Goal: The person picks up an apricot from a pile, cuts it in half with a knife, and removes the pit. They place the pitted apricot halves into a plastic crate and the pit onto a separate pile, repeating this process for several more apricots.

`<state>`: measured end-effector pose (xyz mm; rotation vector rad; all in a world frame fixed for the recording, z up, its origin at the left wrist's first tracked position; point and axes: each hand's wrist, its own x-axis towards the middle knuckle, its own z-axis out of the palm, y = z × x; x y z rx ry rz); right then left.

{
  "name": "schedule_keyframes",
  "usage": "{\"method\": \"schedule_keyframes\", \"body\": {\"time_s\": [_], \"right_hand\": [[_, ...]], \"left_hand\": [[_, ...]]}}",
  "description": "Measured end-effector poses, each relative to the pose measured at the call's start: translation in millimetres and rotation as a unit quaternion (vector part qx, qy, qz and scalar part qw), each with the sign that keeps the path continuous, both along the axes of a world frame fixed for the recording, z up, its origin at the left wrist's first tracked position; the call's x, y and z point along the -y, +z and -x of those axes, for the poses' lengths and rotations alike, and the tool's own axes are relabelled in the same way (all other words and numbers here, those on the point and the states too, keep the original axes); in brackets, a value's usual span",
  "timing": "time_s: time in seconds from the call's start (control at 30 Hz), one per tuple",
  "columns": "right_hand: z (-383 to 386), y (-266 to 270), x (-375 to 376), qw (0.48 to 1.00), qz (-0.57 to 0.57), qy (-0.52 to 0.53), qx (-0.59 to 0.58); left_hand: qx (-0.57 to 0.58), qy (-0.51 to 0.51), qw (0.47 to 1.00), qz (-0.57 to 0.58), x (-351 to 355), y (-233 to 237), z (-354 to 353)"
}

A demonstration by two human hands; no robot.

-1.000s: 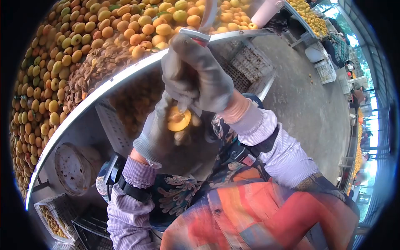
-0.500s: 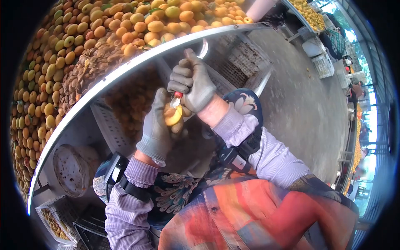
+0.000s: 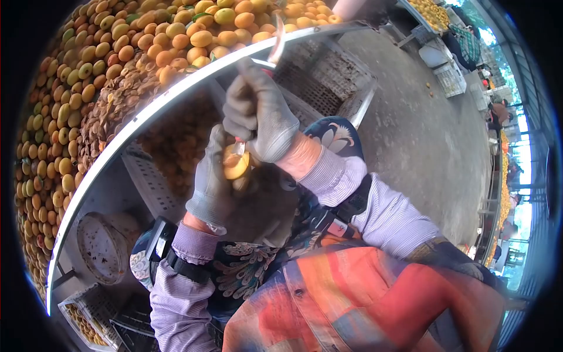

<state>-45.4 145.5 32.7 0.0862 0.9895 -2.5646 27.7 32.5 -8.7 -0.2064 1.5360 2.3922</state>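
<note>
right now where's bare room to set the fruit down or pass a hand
Bare: the concrete floor right of the crates. Crowded: the table, heaped with apricots and pits to its rim; under it, crates hem the left hand and right hand.

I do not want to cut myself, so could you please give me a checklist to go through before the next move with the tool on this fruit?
1. Left hand grips the fruit firmly: ok, the fingers wrap round it.
2. Right hand is closed on the metal tool: ok.
3. Tool tip meets the fruit: ok, it appears to touch the fruit's upper side.
4. Both hands wear gloves: ok.
5. Left fingers are clear of the tool tip: cannot tell, the right hand hides that spot.
</note>
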Motion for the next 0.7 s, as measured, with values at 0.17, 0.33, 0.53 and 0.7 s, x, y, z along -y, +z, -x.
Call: {"method": "schedule_keyframes", "body": {"time_s": [0.17, 0.33, 0.53, 0.7], "right_hand": [[5.5, -27.1, -4.6, 0.992, 0.035, -0.02, 0.118], [13.2, -38.9, -2.0, 0.985, 0.043, -0.032, 0.162], [14.4, -54.7, -5.9, 0.977, 0.061, -0.049, 0.197], [19.3, -56.7, -7.7, 0.964, 0.061, -0.048, 0.254]], "left_hand": [[0.17, 0.072, 0.983, -0.022, -11.6, 22.8, -2.5], [0.087, 0.067, 0.994, 0.025, -3.3, -29.3, 4.8], [-0.247, 0.078, 0.829, 0.495, -8.5, -58.7, 0.2], [-0.28, 0.085, 0.742, 0.602, -12.1, -56.9, 1.3]]}}
